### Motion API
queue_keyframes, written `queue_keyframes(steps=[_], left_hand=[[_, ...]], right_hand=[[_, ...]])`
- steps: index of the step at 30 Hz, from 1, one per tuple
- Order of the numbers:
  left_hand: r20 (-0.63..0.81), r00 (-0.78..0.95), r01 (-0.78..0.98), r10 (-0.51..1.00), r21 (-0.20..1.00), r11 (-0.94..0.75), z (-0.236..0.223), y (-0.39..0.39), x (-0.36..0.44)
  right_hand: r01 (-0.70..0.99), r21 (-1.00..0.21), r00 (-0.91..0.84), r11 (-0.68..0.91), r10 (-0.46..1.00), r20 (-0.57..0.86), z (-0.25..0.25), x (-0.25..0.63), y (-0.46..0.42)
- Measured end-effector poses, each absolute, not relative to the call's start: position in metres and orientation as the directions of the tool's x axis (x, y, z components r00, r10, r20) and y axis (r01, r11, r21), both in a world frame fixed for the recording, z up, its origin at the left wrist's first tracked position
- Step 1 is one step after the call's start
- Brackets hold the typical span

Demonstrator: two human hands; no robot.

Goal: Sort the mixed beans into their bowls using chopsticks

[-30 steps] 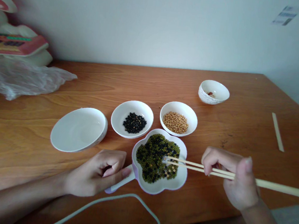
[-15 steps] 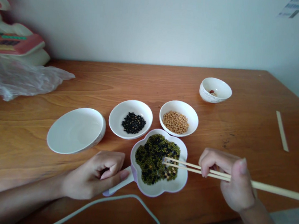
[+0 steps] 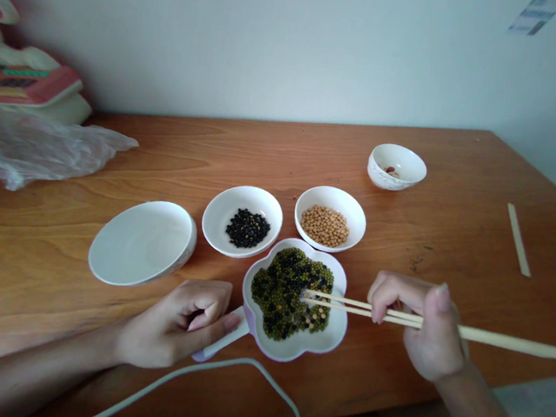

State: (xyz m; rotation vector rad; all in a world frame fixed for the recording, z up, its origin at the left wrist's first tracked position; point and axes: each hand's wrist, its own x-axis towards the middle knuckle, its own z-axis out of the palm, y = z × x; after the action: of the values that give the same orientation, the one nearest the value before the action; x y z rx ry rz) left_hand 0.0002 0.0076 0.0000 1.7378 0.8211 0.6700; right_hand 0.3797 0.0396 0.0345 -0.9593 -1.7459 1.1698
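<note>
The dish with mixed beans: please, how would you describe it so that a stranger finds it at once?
On the wooden table, look between the left hand and the right hand. The dish lies in front of the bowl of black beans and the bowl of tan beans. Unlike those round bowls, it is flower-shaped with a handle.

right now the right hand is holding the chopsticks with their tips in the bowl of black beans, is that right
Not quite: the chopsticks have their tips in the flower-shaped dish, among the mixed beans; the bowl of black beans stands beyond it, to the left. The head view shows this. The right hand does hold the chopsticks.
</note>
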Motion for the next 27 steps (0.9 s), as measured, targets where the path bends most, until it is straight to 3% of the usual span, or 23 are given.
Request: queue_keyframes(steps=[21,27], left_hand=[[0.055,0.605,0.194,0.794,0.957,-0.215,0.003,0.009,0.001],[0.050,0.605,0.210,0.795,0.953,-0.220,0.004,0.009,0.001]], right_hand=[[0.080,-0.951,-0.296,0.299,0.918,0.264,0.036,0.373,0.038],[0.034,-0.930,-0.100,0.365,0.928,0.360,0.055,0.372,0.045]])
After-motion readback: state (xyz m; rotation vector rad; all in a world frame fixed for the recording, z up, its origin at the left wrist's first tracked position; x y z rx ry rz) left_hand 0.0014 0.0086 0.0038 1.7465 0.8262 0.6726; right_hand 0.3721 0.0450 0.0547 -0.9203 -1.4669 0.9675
